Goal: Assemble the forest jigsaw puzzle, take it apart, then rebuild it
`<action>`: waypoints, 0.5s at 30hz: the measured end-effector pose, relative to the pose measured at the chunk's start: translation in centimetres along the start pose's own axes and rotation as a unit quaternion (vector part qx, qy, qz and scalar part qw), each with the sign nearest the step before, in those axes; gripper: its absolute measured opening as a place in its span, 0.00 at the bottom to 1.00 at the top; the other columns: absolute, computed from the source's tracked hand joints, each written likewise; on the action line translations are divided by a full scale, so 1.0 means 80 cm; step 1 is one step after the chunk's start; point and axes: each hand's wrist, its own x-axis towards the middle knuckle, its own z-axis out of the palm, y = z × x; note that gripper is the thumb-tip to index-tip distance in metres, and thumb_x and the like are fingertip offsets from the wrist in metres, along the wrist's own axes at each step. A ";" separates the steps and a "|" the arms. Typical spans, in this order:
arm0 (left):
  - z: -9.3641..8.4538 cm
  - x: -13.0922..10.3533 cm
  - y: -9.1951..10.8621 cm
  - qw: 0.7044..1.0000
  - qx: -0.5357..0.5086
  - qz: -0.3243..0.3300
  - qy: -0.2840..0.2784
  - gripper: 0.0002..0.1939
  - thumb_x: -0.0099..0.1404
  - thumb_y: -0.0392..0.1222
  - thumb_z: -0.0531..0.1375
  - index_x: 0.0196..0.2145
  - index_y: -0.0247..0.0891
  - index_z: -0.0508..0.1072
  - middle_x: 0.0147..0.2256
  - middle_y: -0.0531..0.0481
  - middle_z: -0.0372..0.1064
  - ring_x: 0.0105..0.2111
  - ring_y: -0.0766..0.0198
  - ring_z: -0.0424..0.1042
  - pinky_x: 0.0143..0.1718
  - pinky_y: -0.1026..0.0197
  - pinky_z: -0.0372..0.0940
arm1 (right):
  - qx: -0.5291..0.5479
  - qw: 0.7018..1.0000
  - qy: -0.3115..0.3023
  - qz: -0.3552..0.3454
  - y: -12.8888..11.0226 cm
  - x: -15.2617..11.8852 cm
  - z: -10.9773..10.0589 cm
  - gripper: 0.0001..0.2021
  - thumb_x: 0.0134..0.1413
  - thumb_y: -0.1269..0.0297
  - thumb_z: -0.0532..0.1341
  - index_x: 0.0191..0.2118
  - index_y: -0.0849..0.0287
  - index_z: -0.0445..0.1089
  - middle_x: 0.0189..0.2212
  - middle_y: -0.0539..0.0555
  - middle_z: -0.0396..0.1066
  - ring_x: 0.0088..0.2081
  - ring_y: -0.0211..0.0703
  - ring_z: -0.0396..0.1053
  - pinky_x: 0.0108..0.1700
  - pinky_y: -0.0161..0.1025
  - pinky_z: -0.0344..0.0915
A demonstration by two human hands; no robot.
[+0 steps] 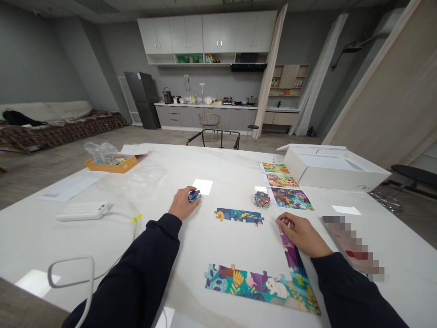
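My left hand (184,203) is closed round a small stack of puzzle pieces (194,196) above the white table. My right hand (300,231) rests at the upper end of a joined, L-shaped puzzle section (252,283), its thumb and fingers pinched together; whatever lies between them is too small to tell. The section shows a white rabbit and plants along its bottom edge. Between my hands lies a separate joined strip (239,216) in dark blue with a yellow shape. Beyond it, a second stack of pieces (262,199) stands beside the picture sheets.
Printed picture sheets (292,198) and a white box (334,168) are at the back right, a partly pixelated flat device (351,246) at the right. On the left are an orange tray (112,166), plastic film, papers (71,186), a white power bank (83,211) and its cable.
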 end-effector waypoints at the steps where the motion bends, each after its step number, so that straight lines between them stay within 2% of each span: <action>1: -0.001 0.000 0.001 1.000 -0.003 0.004 0.003 0.19 0.59 0.43 0.67 0.47 0.42 0.73 0.45 0.45 0.78 0.49 0.48 0.74 0.53 0.43 0.70 | 0.001 1.000 -0.002 0.000 0.000 0.000 0.000 0.18 0.65 0.49 0.55 0.40 0.55 0.75 0.25 0.51 0.74 0.27 0.45 0.69 0.33 0.40 0.62; 6: -0.013 0.000 0.020 0.998 -0.028 0.049 0.029 0.19 0.58 0.40 0.68 0.48 0.42 0.73 0.46 0.44 0.77 0.50 0.48 0.74 0.55 0.42 0.70 | 0.004 1.000 0.004 -0.003 0.003 0.001 0.001 0.17 0.65 0.49 0.55 0.39 0.55 0.75 0.25 0.51 0.73 0.26 0.45 0.68 0.32 0.40 0.61; 10: -0.023 -0.009 0.061 0.990 -0.067 0.121 0.034 0.22 0.62 0.40 0.68 0.54 0.44 0.70 0.52 0.45 0.74 0.54 0.51 0.72 0.58 0.46 0.69 | 0.005 1.000 0.004 -0.002 0.000 0.000 0.000 0.17 0.65 0.50 0.55 0.40 0.55 0.75 0.25 0.51 0.73 0.26 0.44 0.67 0.31 0.40 0.61; 13: -0.025 -0.020 0.092 0.976 -0.106 0.186 0.029 0.23 0.64 0.41 0.68 0.55 0.46 0.69 0.50 0.47 0.75 0.52 0.53 0.73 0.55 0.50 0.72 | 0.006 1.000 0.008 -0.003 -0.003 -0.001 -0.001 0.16 0.65 0.50 0.55 0.39 0.55 0.75 0.24 0.51 0.73 0.26 0.44 0.67 0.31 0.40 0.61; 15: -0.024 -0.025 0.104 0.971 -0.122 0.205 0.023 0.24 0.64 0.41 0.70 0.56 0.46 0.69 0.48 0.48 0.75 0.49 0.54 0.74 0.52 0.51 0.73 | 0.006 1.000 0.010 -0.003 -0.004 -0.001 -0.001 0.16 0.64 0.50 0.55 0.39 0.55 0.75 0.24 0.50 0.72 0.26 0.44 0.67 0.31 0.39 0.60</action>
